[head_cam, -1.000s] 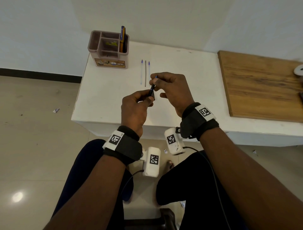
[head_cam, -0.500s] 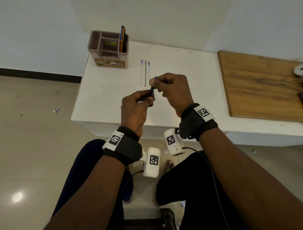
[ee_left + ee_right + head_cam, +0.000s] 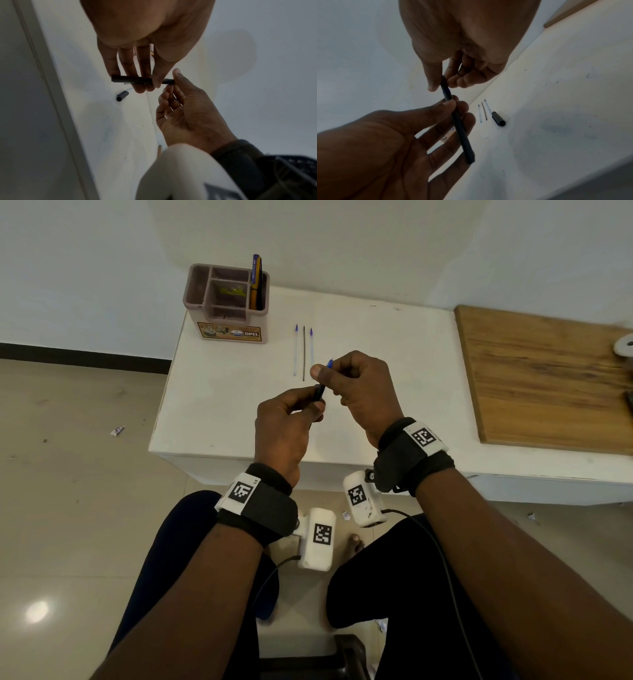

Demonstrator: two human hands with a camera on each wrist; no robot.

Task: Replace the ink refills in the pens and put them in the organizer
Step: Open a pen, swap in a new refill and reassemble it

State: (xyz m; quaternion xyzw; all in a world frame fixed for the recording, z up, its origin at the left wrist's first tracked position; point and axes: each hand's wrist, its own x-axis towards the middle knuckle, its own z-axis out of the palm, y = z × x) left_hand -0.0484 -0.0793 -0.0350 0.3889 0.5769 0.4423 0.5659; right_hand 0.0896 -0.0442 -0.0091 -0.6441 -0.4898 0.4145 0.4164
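Over the white table (image 3: 219,405) my left hand (image 3: 291,419) grips the black pen barrel (image 3: 460,129) between thumb and fingers. My right hand (image 3: 356,385) pinches the pen's blue front end (image 3: 330,363) between thumb and forefinger. Both hands hold the same pen (image 3: 137,79), tilted up and away from me. Three refills (image 3: 303,352) lie side by side on the table just beyond my hands. The black pen cap (image 3: 498,119) lies loose next to them. The brown organizer (image 3: 227,302) stands at the back left with a pen (image 3: 255,278) upright in its right compartment.
A wooden board (image 3: 548,381) covers the table's right part, with a white round object (image 3: 624,345) at its far edge. The table's front edge runs just under my wrists. My knees and the tiled floor (image 3: 68,508) are below.
My right hand has shifted slightly away from my left, and a little more of the pen's blue front end shows. The left hand has stayed put.
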